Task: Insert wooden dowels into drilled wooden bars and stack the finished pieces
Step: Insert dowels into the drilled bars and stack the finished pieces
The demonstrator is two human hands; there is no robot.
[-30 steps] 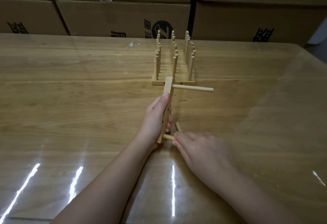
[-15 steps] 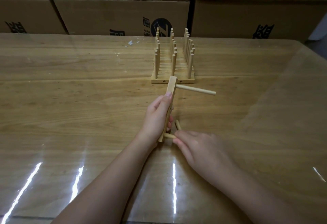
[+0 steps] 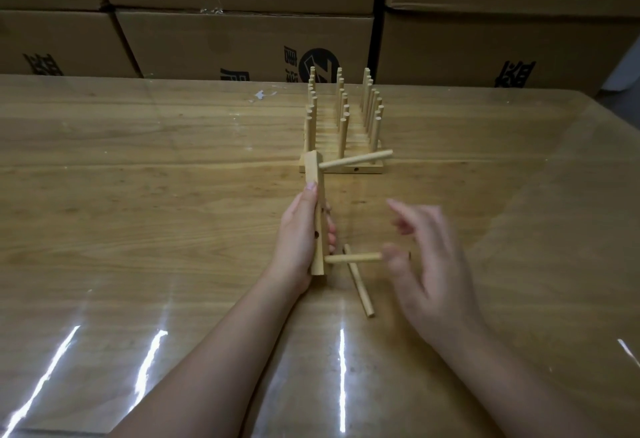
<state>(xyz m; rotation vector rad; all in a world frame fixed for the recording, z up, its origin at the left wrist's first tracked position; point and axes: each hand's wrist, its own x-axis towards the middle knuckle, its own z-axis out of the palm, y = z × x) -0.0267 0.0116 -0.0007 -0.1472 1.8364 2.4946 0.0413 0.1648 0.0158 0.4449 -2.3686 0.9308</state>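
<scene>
My left hand (image 3: 299, 233) grips a drilled wooden bar (image 3: 316, 195) stood on edge on the table, running away from me. One dowel (image 3: 356, 160) sticks out to the right from the bar's far end. A second dowel (image 3: 353, 258) sticks out from its near end. My right hand (image 3: 427, 261) is blurred, fingers spread, just right of that near dowel's tip and holding nothing. A loose dowel (image 3: 360, 287) lies on the table under the near dowel. Behind the bar stands the row of finished pieces (image 3: 341, 126), with upright dowels.
The wooden table (image 3: 138, 195) has a glossy clear cover with bright glare streaks near me. Cardboard boxes (image 3: 242, 43) form a wall along the far edge. The table's right edge runs diagonally at the far right.
My right hand has let go of the near dowel and pulled back to the right, fingers opening. The near dowel now stands out of the bar. The bar's far end shifted slightly left.
</scene>
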